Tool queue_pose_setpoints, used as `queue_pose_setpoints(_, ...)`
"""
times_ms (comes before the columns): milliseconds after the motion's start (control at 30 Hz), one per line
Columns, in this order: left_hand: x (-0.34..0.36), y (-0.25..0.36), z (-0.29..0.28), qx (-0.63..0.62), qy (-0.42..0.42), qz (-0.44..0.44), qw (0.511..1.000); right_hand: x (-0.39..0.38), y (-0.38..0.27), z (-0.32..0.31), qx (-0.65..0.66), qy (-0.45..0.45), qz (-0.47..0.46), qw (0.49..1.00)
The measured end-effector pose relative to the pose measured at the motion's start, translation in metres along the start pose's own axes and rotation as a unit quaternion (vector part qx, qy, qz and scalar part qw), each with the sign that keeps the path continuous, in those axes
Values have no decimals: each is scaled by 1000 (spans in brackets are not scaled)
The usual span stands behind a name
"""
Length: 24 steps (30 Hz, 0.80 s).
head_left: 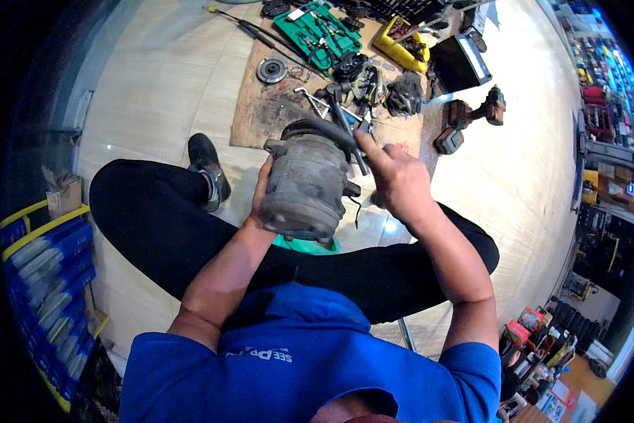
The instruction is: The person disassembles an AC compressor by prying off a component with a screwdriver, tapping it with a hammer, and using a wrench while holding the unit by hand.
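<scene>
A grey, cylindrical car air-conditioning compressor [304,187] is held up above my lap, between my knees. My left hand [263,194] grips its left side and lower end, with most of the fingers hidden behind the metal body. My right hand [399,176] is closed at the compressor's upper right, around a dark bar-shaped tool [342,136]. Part of that tool is smeared by motion, and it crosses the compressor's upper end. Its exact kind cannot be made out. A short black wire [358,213] hangs from the compressor's right side.
Ahead lies a stained cardboard sheet [250,116] with a round pulley-like part [271,70], a green tool case [317,35] and dark gloves [404,94]. A yellow container [401,46], a black box [460,63] and a cordless power tool [472,116] stand right. Blue-yellow shelving [49,282] is left.
</scene>
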<state>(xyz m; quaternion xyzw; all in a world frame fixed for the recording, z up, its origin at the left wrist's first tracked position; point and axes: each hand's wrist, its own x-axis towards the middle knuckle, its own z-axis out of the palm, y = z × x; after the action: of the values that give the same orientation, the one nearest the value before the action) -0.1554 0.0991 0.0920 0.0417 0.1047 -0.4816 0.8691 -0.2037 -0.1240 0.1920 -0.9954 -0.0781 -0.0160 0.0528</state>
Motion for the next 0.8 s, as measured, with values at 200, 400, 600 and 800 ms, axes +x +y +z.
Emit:
queue_pose_setpoints(200, 0, 0, -4, 12, -58, 27, 998, -12, -3, -7, 90, 85, -69, 990)
queue_pose_setpoints(400, 2, 3, 3, -5, -6, 16, 1000, -5, -7, -7, 108, 137, -29, 984)
queue_pose_setpoints(600, 5, -1, 1, -22, 73, 21, 997, 1, -12, -9, 34, 56, 2, 998)
queue_pose_setpoints(800, 2, 2, -2, 14, 27, 11, 999, 3, 3, 3, -41, 8, -7, 999)
